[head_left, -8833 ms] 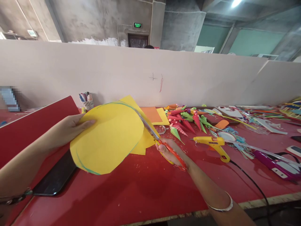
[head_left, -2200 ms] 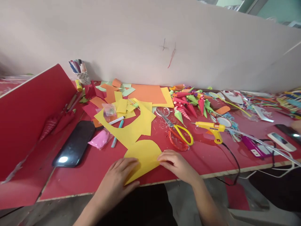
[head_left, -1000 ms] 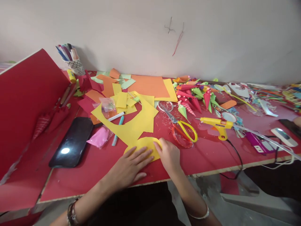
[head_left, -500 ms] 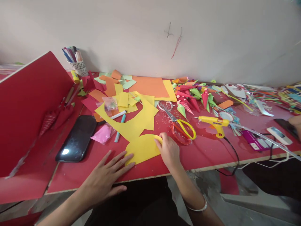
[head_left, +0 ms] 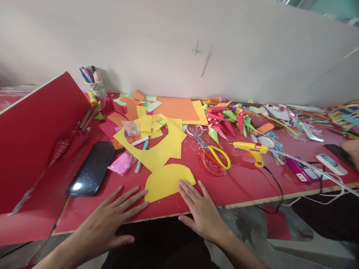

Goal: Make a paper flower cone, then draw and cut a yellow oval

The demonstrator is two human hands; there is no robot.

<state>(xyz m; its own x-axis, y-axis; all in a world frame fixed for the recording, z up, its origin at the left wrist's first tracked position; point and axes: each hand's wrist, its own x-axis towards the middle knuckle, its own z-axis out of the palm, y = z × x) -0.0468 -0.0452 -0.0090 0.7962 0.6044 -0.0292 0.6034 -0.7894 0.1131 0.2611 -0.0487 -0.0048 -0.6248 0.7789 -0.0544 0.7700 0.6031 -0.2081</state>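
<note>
A yellow paper half-circle (head_left: pixel 168 182) lies flat near the table's front edge, its curved side away from me. My left hand (head_left: pixel 119 209) rests with fingers spread, the fingertips at the paper's left corner. On the right, my right hand (head_left: pixel 200 207) lies open, its fingertips on the paper's lower right part. Just beyond is a larger yellow paper offcut (head_left: pixel 157 151) with a round piece cut out of it. Scissors (head_left: pixel 214 155) with one red and one yellow handle lie to the right of the paper.
A yellow glue gun (head_left: pixel 254 150) lies right of the scissors, its cord over the table edge. Small paper cones (head_left: pixel 224 119) are heaped at the back. On the left are a black phone (head_left: pixel 91 168), a pink packet (head_left: pixel 121 163) and a red board (head_left: pixel 39 142). Another person's hand (head_left: pixel 351 149) shows far right.
My right hand has let go of the paper's right edge and now lies flat on its lower right part. My left hand has slid slightly left and down. The view has tilted slightly upward.
</note>
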